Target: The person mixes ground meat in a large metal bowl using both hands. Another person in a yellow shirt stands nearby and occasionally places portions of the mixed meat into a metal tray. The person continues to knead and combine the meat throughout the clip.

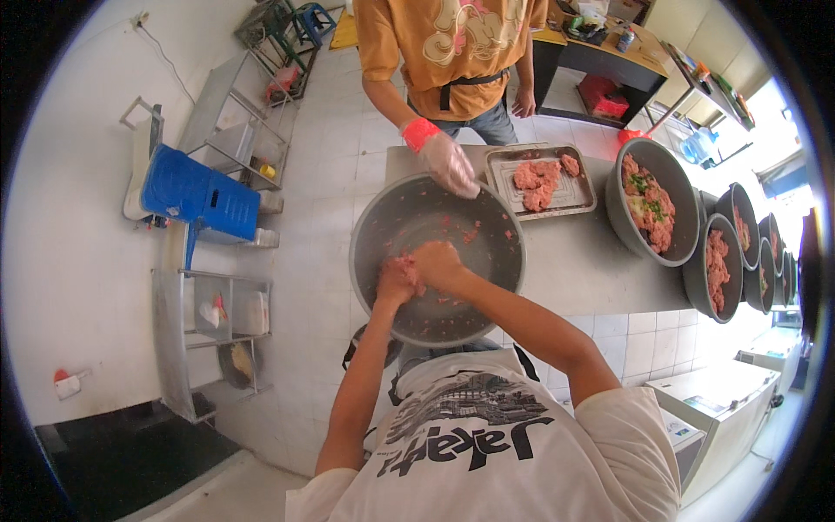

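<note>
A large grey basin is in front of me at the table's left end, its inside smeared with scraps of ground meat. Inside it, at the left, my left hand is closed, with minced meat sticking to its fingers. My right hand is curled into a fist right beside it; what its fingers hold, if anything, is hidden. Across from me, a co-worker's hand in a clear glove hangs over the basin's far rim. Beyond the basin to the right, a metal tray carries lumps of ground meat.
On the metal table, several grey tubs of ground meat line the right side, the nearest with green bits on top. A co-worker in an orange shirt stands opposite. Metal shelves and a blue plastic object are at left.
</note>
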Motion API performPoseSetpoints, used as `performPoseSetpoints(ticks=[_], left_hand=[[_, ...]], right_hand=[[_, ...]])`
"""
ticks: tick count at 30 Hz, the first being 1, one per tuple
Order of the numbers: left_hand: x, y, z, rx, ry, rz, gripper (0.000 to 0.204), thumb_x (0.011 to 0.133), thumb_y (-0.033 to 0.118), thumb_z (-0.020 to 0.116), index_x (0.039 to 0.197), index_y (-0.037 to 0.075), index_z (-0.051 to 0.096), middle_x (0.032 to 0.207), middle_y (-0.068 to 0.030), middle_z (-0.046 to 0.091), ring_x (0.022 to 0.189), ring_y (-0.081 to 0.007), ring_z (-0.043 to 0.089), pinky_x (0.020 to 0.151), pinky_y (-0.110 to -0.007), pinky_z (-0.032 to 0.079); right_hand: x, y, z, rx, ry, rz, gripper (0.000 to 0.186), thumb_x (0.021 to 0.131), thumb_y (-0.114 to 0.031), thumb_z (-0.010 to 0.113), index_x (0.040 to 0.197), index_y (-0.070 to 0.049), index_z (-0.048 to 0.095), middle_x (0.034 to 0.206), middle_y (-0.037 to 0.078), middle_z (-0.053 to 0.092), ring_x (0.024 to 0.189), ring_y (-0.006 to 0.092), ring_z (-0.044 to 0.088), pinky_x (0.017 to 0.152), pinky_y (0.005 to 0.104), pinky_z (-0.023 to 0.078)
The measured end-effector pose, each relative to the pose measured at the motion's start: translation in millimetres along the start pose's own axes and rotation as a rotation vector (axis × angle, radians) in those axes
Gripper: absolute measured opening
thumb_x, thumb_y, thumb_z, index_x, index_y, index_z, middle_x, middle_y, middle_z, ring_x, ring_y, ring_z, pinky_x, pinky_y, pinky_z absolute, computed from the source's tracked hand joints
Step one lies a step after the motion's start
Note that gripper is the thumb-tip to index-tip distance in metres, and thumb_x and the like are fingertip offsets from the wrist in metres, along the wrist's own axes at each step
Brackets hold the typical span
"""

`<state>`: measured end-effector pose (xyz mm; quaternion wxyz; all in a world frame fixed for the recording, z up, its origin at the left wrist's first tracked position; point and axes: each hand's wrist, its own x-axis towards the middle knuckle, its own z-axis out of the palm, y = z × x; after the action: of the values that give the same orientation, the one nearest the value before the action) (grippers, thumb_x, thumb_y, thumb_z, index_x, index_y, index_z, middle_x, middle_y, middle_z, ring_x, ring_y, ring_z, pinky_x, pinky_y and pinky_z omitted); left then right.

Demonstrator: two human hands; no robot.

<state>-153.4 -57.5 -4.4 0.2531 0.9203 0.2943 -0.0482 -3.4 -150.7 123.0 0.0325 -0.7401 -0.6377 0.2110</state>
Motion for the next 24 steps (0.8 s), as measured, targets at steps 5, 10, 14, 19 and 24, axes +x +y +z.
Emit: performPoseSetpoints(ticks=[5,10,14,19,24], left_hand=[[1,2,8,-0.121,0.049,0.078,0.058,0.083,0.036,0.072,0.135,0.013,0.059,0.135,-0.0153,0.061,0.127,-0.0354,0.054,0.111,-0.048,0.036],[11,-19,38,-0.327,0.076,0.07,0.062,0.086,0.047,0.068,0.138,0.015,0.057,0.146,-0.0151,0.054,0.137,-0.0353,0.045,0.117,-0.05,0.027],[4,-14,31,-0.334,0.065,0.054,0.066,0.087,0.046,0.068,0.143,0.015,0.053,0.15,-0.0146,0.049,0.143,-0.0349,0.037,0.119,-0.048,0.024],[5,-2,10,-0.012,-0.165,-0.009,0.077,0.08,0.039,0.077,0.145,0.012,0.047,0.143,-0.0199,0.047,0.138,-0.0431,0.036,0.115,-0.048,0.031],[10,-8,17,0.005,-0.189,0.089,0.081,0.078,0.039,0.079,0.147,0.016,0.045,0.145,-0.0201,0.042,0.138,-0.042,0.037,0.114,-0.047,0.035]], right_hand=[[24,-27,21,-0.031,-0.006,0.083,0.021,0.079,-0.023,0.075,0.094,-0.009,0.079,0.095,0.016,0.076,0.096,0.0309,0.074,0.078,0.0406,0.059],[55,-37,47,-0.022,-0.119,0.19,0.025,0.086,-0.027,0.071,0.103,-0.01,0.079,0.107,0.015,0.075,0.107,0.0305,0.071,0.085,0.0443,0.057],[64,-30,48,-0.054,-0.222,0.187,0.03,0.088,-0.024,0.068,0.113,-0.01,0.076,0.117,0.016,0.073,0.111,0.0314,0.07,0.088,0.046,0.056],[82,9,32,0.067,-0.314,0.162,0.04,0.087,-0.025,0.07,0.123,-0.007,0.071,0.125,0.018,0.069,0.118,0.0326,0.067,0.096,0.0473,0.054],[79,37,8,-0.029,-0.273,0.049,0.038,0.082,-0.024,0.073,0.115,-0.005,0.074,0.117,0.02,0.072,0.113,0.034,0.069,0.093,0.049,0.055]])
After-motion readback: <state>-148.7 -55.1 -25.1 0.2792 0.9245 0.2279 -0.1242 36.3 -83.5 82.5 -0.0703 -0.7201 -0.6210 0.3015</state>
